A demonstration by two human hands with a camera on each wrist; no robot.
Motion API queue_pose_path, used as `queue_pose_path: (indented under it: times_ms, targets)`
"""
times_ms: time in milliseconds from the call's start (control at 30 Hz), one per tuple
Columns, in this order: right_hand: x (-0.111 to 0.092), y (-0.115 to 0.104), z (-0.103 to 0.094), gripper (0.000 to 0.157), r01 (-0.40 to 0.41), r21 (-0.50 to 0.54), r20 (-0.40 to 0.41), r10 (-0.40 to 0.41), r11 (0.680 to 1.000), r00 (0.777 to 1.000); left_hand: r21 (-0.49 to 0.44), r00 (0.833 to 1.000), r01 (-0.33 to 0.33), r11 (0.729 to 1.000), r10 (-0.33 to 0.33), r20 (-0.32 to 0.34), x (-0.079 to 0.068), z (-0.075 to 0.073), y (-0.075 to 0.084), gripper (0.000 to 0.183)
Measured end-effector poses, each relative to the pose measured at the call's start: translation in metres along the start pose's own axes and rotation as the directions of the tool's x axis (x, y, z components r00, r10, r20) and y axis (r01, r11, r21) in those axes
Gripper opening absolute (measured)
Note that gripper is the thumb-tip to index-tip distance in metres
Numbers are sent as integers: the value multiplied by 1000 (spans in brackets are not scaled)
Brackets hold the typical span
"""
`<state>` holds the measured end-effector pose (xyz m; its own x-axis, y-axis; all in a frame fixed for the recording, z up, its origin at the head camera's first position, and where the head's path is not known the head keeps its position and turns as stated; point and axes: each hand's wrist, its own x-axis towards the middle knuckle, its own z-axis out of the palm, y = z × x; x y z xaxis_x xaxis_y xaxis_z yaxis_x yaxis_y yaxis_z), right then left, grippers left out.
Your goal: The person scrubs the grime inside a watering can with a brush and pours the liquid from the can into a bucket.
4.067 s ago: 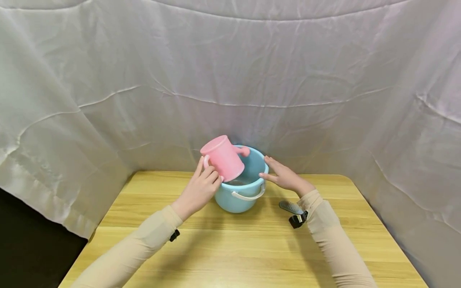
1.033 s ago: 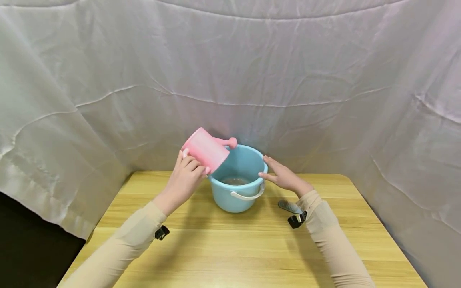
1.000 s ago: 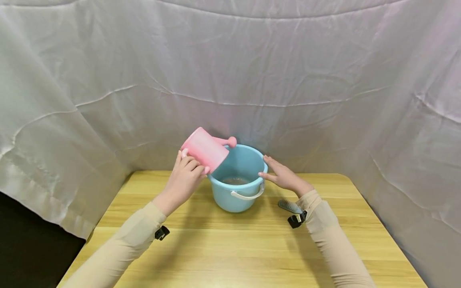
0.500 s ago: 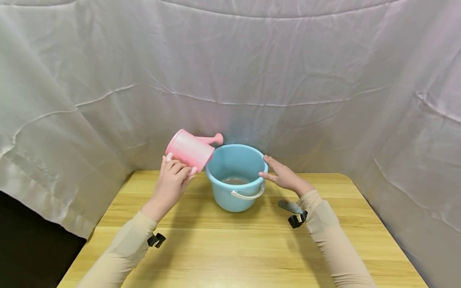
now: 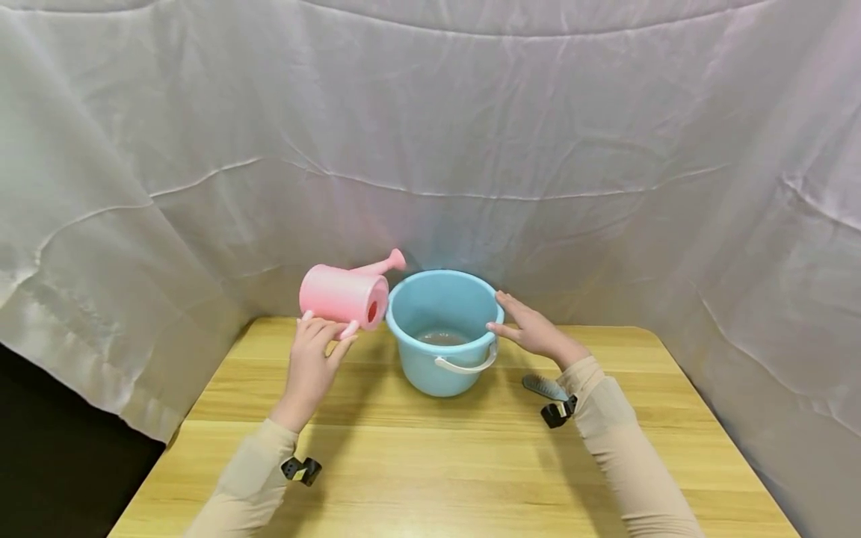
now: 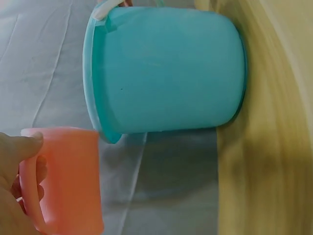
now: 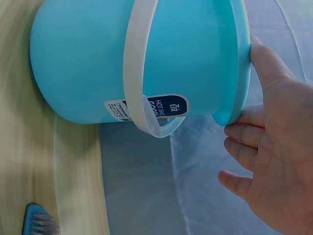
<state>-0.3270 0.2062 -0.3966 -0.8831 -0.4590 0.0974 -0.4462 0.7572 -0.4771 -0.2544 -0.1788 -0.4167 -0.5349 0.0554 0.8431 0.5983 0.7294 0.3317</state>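
My left hand [image 5: 311, 370] grips the handle of a pink watering can [image 5: 336, 293] and holds it above the table, left of a light blue bucket [image 5: 440, 373]. The can lies tipped on its side. Its open end, with a dark red inside, faces right, and its spout points up and right past the bucket's far left rim. In the left wrist view, thumb and fingers wrap the can's handle. My right hand [image 5: 534, 330] rests at the bucket's right rim with its fingers extended. The bucket stands upright with a little clear liquid [image 5: 442, 338] at the bottom.
The bucket's white handle [image 5: 467, 368] hangs down at its front right. A grey-blue brush [image 5: 543, 386] with bristles lies on the wooden table [image 5: 457, 471] beside my right wrist. Grey curtains [image 5: 430, 134] close in the back and sides.
My left hand has drawn the watering can leftward from over the bucket and turned it, so its open end now shows. My right hand has stayed at the rim.
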Motion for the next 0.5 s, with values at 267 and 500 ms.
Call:
queue_pose_path:
  times_ms: [267,500]
  targets:
    - [0,2,0,81,-5,4,1,5,1000,1000,-198,961,270,942,-277,-11,-15,4,0,16]
    - [0,0,0,81,-9,13,0,9,1000,1000,-340,870,477,811,-490,51,-22,5,6,16]
